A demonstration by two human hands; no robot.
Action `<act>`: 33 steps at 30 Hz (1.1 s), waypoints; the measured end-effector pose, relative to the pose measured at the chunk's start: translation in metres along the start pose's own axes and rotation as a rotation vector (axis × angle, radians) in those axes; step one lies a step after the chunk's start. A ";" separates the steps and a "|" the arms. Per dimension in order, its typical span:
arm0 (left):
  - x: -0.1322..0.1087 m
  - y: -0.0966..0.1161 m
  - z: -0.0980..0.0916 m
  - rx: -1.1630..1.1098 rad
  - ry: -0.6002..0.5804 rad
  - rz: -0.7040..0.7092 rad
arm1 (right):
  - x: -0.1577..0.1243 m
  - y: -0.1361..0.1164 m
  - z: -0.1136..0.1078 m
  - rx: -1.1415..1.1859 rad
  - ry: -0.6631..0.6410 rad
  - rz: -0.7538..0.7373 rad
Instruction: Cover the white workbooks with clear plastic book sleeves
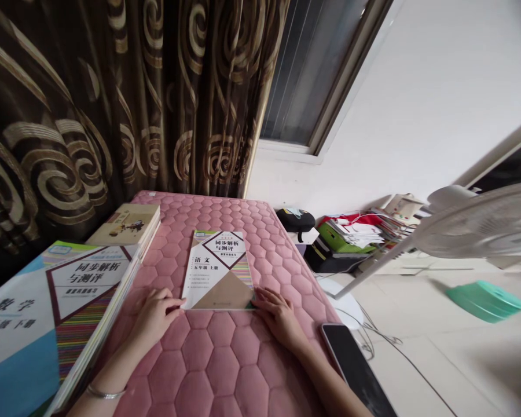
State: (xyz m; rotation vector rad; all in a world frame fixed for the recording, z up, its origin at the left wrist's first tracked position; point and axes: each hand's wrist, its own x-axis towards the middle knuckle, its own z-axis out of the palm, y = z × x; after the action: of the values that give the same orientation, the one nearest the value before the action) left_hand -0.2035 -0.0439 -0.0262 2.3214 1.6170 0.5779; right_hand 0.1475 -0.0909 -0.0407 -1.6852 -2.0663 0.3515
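Note:
A Chinese-language workbook (217, 270) lies flat in the middle of a pink quilted mattress (212, 365). My left hand (154, 315) rests palm down with its fingertips at the workbook's lower left corner. My right hand (278, 315) lies flat against the lower right corner, fingers touching the cover's edge. Neither hand grips the workbook. Further left, a thick stack of maths workbooks (61, 307) sits on the mattress, with a smaller illustrated book (125, 226) behind it. A metal bangle (104, 392) circles my left wrist.
A black smartphone (353, 365) lies at the mattress's right edge, with white cables (369, 336) on the tiled floor beside it. A patterned curtain (113, 87) hangs behind. A fan (481, 223), green lid (486, 300) and paper pile (351, 234) stand to the right.

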 end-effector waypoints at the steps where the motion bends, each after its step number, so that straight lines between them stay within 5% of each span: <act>1: 0.000 0.002 -0.003 0.005 -0.013 -0.008 | 0.000 0.001 -0.003 -0.009 -0.016 -0.006; 7: -0.011 0.041 0.000 0.274 0.006 -0.104 | 0.024 0.004 -0.019 0.001 -0.139 -0.098; 13: -0.004 0.090 0.045 0.286 0.007 0.128 | 0.138 -0.013 0.000 -0.144 -0.116 -0.146; 17: 0.010 0.101 0.062 0.308 -0.019 0.180 | 0.215 -0.015 0.017 -0.224 -0.088 -0.037; 20: 0.013 0.099 0.065 0.316 0.018 0.219 | 0.247 -0.009 0.020 -0.261 -0.092 0.015; 26: 0.010 0.087 0.059 0.358 0.081 0.193 | 0.260 0.003 0.014 -0.329 -0.112 0.117; 33: 0.028 0.041 0.020 0.339 0.054 -0.174 | 0.211 0.021 -0.012 -0.353 -0.058 0.362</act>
State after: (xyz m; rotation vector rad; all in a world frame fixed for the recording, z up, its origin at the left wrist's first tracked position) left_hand -0.1520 -0.0314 -0.0215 2.3697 2.0556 0.3526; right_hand 0.1391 0.1179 -0.0019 -2.2944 -1.9418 0.1517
